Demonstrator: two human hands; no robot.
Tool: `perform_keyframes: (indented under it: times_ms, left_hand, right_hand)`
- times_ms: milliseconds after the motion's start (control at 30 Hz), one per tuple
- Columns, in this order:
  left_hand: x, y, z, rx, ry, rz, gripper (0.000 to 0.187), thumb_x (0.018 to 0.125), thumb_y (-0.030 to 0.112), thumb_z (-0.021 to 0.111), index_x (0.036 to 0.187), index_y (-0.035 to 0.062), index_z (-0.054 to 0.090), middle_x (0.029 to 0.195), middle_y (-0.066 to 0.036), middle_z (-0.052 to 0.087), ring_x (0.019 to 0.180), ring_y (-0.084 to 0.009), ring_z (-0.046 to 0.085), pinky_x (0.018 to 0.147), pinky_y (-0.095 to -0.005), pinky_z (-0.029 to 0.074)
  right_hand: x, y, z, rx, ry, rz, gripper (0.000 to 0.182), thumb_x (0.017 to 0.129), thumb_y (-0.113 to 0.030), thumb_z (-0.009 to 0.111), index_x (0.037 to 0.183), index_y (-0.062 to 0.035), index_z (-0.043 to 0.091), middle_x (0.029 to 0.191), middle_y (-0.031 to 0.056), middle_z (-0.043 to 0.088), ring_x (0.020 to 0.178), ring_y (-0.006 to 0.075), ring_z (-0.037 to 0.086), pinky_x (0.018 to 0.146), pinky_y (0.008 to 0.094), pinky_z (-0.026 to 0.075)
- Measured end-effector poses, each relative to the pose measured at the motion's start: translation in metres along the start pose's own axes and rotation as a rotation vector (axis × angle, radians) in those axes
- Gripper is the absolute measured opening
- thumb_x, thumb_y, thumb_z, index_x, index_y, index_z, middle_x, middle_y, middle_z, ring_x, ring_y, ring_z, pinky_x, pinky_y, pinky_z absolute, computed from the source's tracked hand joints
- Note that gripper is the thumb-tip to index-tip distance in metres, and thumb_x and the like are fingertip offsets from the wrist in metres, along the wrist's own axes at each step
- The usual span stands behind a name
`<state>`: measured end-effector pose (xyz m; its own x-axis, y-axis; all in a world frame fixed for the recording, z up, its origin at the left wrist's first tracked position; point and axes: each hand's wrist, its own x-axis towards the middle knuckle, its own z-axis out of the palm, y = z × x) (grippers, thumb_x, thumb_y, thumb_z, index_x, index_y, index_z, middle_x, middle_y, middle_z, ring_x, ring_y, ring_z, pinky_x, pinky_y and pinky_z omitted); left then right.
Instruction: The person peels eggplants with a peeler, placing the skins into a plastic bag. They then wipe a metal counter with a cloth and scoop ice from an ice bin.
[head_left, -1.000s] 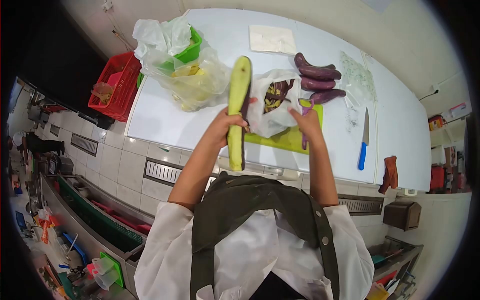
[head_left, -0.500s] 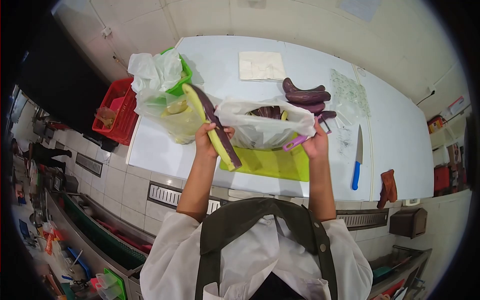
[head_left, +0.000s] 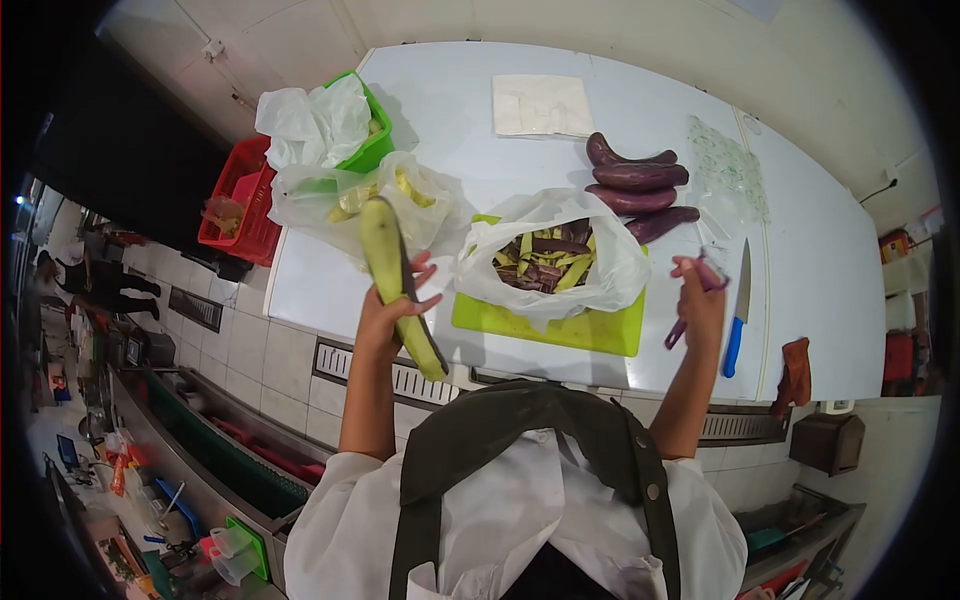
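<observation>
A partly peeled eggplant (head_left: 384,250) stands tilted in my left hand (head_left: 388,312), pale flesh facing up and a dark strip of skin along one side. My right hand (head_left: 699,305), off to the right of the bag, is closed around a purple peeler (head_left: 677,333). Between my hands a white plastic bag (head_left: 621,266) gapes, with eggplant peelings (head_left: 548,262) inside. It rests on a lime-green cutting board (head_left: 600,334). Several whole purple eggplants (head_left: 637,178) lie behind the bag to the right.
A knife with a blue handle (head_left: 734,346) lies right of my right hand, near a brown cloth (head_left: 794,372). At the left are a plastic bag with pale peeled pieces (head_left: 409,190), a green basket (head_left: 376,145) and a red crate (head_left: 238,165). A folded white cloth (head_left: 543,106) lies farther back.
My hands have moved apart, and the right one has let go of the bag's edge. The bag has settled wider open on the board. The eggplant has turned, showing more pale flesh.
</observation>
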<state>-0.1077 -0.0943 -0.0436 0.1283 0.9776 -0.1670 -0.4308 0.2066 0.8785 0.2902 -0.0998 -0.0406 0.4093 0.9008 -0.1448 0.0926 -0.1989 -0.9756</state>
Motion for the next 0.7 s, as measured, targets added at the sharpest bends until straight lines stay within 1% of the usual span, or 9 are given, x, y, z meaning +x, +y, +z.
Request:
perform_keyframes:
  times_ms: [67,133,233,267,333,433,500,567,700]
  left_hand:
    - [-0.013,0.025,0.012,0.077,-0.016,0.062,0.053,0.052,0.002,0.051,0.105,-0.0011,0.049,0.127,-0.026,0.041,0.124,-0.0394,0.036,0.097,-0.0555,0.038]
    - [-0.021,0.048,0.032,0.015,-0.248,0.040,0.053,0.052,0.002,0.052,0.105,-0.0010,0.049,0.127,-0.029,0.040,0.125,-0.0410,0.035,0.099,-0.0560,0.035]
    - [-0.012,0.054,0.079,-0.020,-0.464,-0.138,0.060,0.055,0.001,0.059,0.114,-0.0013,0.047,0.133,-0.030,0.035,0.128,-0.0387,0.033,0.102,-0.0528,0.032]
    - [0.000,0.047,0.086,0.017,-0.489,-0.247,0.062,0.059,-0.004,0.056,0.119,-0.0020,0.043,0.134,-0.025,0.038,0.129,-0.0308,0.033,0.100,-0.0485,0.035]
    - [0.036,0.013,0.090,0.184,-0.406,-0.292,0.052,0.063,-0.004,0.055,0.115,-0.0010,0.050,0.104,-0.008,0.053,0.087,-0.0153,0.056,0.078,-0.0303,0.048]
    - [0.051,0.011,0.096,0.231,-0.153,-0.114,0.048,0.062,-0.004,0.055,0.110,-0.0003,0.052,0.093,-0.004,0.050,0.070,-0.0136,0.053,0.071,-0.0269,0.048]
    - [0.052,0.024,0.087,0.180,-0.185,-0.070,0.048,0.062,-0.004,0.054,0.110,0.0003,0.052,0.099,-0.006,0.051,0.079,-0.0137,0.054,0.074,-0.0279,0.049]
    - [0.045,0.038,0.094,0.133,-0.155,-0.016,0.048,0.063,-0.005,0.050,0.110,-0.0012,0.048,0.109,-0.010,0.049,0.104,-0.0193,0.050,0.085,-0.0381,0.048]
    - [0.038,0.046,0.090,0.022,-0.347,-0.183,0.043,0.073,0.003,0.054,0.114,-0.0018,0.044,0.103,-0.013,0.053,0.098,-0.0261,0.057,0.084,-0.0460,0.051]
  right_hand:
    - [-0.021,-0.047,0.006,-0.023,-0.075,-0.104,0.021,0.087,-0.020,0.058,0.099,-0.0033,0.063,0.079,-0.0012,0.062,0.042,-0.0003,0.034,0.035,0.0178,0.023]
    - [-0.036,-0.078,0.031,-0.011,-0.196,-0.153,0.019,0.085,-0.018,0.060,0.096,-0.0024,0.064,0.079,-0.0008,0.062,0.039,0.0006,0.034,0.033,0.0183,0.025]
    - [-0.029,-0.065,0.075,-0.166,-0.453,-0.136,0.043,0.086,-0.015,0.057,0.123,0.0015,0.045,0.100,0.0124,0.064,0.092,0.0146,0.058,0.083,0.0281,0.044]
    - [-0.023,-0.060,0.089,-0.139,-0.508,-0.029,0.053,0.085,-0.013,0.056,0.130,0.0042,0.036,0.102,0.0182,0.062,0.094,0.0186,0.059,0.081,0.0283,0.045]
    - [-0.003,-0.025,0.105,-0.329,-0.374,-0.131,0.058,0.083,-0.012,0.057,0.132,0.0054,0.030,0.102,0.0198,0.061,0.095,0.0216,0.060,0.081,0.0288,0.045]
    - [-0.003,-0.012,0.107,-0.257,-0.201,-0.276,0.067,0.080,-0.012,0.060,0.135,0.0041,0.025,0.099,0.0188,0.062,0.087,0.0244,0.061,0.077,0.0307,0.047]
    - [-0.004,-0.009,0.095,-0.310,-0.204,-0.266,0.066,0.079,-0.012,0.061,0.134,0.0036,0.027,0.098,0.0171,0.062,0.081,0.0222,0.060,0.074,0.0310,0.047]
    - [-0.011,-0.013,0.087,-0.320,-0.372,-0.207,0.064,0.078,-0.013,0.063,0.132,0.0032,0.032,0.091,0.0126,0.061,0.075,0.0186,0.057,0.070,0.0292,0.046]
    - [-0.030,-0.055,0.060,-0.295,-0.597,-0.332,0.049,0.075,-0.006,0.060,0.120,0.0026,0.045,0.081,0.0033,0.056,0.066,0.0116,0.051,0.062,0.0238,0.043]
